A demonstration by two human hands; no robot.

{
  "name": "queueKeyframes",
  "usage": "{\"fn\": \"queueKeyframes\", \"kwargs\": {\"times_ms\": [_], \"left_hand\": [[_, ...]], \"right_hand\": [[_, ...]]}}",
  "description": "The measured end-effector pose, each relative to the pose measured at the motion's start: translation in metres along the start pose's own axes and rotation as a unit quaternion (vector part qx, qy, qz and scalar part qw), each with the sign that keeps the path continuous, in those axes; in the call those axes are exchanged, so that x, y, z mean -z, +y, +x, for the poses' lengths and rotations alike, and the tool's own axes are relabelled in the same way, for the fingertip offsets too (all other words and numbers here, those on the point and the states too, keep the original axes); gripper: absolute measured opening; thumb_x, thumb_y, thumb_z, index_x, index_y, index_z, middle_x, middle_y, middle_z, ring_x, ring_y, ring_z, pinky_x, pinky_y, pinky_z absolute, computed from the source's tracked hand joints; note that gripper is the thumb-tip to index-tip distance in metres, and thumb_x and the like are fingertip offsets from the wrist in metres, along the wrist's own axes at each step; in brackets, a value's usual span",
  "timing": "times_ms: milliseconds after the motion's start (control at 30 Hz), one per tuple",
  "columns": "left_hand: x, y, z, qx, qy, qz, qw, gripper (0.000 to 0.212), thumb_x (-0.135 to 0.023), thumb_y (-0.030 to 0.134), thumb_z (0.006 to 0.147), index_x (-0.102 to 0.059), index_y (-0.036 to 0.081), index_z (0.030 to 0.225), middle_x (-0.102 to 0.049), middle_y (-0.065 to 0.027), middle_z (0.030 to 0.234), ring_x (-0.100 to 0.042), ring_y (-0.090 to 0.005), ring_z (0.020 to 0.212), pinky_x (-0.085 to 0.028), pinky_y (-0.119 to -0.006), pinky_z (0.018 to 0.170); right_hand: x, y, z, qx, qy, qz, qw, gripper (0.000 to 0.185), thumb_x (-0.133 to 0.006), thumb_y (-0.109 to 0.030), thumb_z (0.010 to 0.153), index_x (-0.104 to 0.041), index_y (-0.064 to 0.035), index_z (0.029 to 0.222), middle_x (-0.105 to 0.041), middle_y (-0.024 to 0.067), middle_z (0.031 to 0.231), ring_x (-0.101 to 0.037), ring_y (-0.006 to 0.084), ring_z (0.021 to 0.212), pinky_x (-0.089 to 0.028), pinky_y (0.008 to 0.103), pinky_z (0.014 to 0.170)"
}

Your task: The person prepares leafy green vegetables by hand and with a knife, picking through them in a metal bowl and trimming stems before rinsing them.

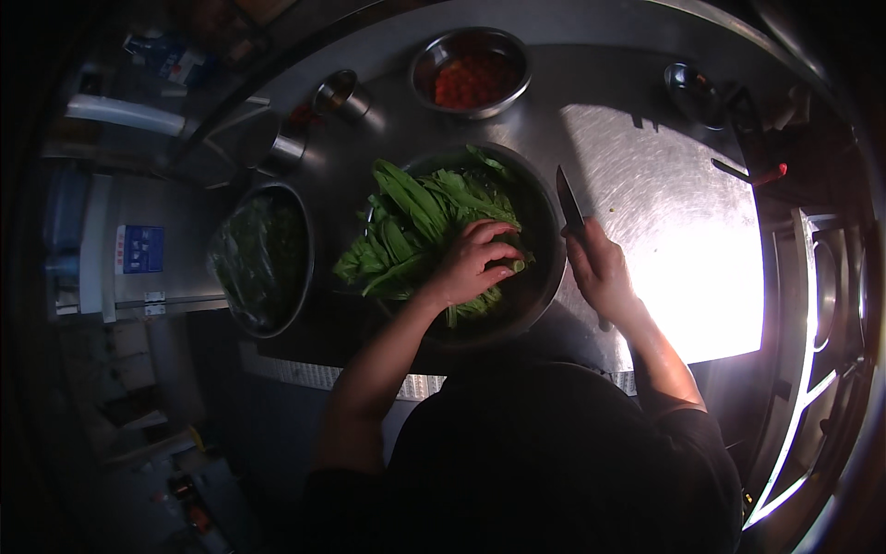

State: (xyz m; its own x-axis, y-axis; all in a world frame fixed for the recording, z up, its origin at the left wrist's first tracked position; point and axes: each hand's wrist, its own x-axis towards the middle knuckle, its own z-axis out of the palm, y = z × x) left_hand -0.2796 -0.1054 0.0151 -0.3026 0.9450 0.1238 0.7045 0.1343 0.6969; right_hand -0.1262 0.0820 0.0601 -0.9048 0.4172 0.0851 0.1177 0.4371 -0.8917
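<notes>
Long leafy greens (415, 215) lie heaped in a wide metal basin (556, 277), some leaves spilling past its left rim. My left hand (477, 260) is over the heap, its fingers curled around a green stalk (516, 266) whose pale cut end shows near the fingertips. Just beyond the basin's right rim, my right hand (603, 266) grips a kitchen knife (569, 197) by its handle. The blade points away from me and is apart from the greens.
On the steel table (657, 187), a metal bowl of red pieces (477, 79) stands at the back. Metal cups (342, 95) stand back left, and a basin with a plastic bag of greens (256, 260) sits left. A small metal dish (692, 90) lies back right, near a red-tipped utensil (770, 173).
</notes>
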Motion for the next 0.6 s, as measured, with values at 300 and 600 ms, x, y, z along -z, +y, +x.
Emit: {"fn": "queueKeyframes", "kwargs": {"times_ms": [300,600], "left_hand": [[0.033,0.009,-0.016,0.138,0.091,-0.457,0.874,0.032,-0.061,0.008,0.092,-0.053,0.005,0.124,-0.057,-0.0018,0.114,-0.053,-0.0092,0.107,-0.044,-0.024,0.093],[0.018,0.004,-0.019,0.169,0.083,-0.489,0.852,0.031,-0.066,0.01,0.09,-0.058,0.0,0.118,-0.061,-0.0015,0.108,-0.057,-0.0082,0.099,-0.048,-0.023,0.087]], "right_hand": [[-0.015,-0.024,0.006,0.08,-0.121,-0.09,0.985,0.017,-0.055,-0.02,0.092,-0.044,-0.0068,0.097,-0.058,0.0191,0.068,-0.059,0.042,0.065,-0.045,0.0516,0.056],[-0.02,-0.023,0.008,0.116,-0.14,-0.182,0.966,0.023,-0.056,-0.026,0.091,-0.045,-0.0074,0.098,-0.06,0.0168,0.065,-0.06,0.0402,0.062,-0.048,0.0503,0.055]]}}
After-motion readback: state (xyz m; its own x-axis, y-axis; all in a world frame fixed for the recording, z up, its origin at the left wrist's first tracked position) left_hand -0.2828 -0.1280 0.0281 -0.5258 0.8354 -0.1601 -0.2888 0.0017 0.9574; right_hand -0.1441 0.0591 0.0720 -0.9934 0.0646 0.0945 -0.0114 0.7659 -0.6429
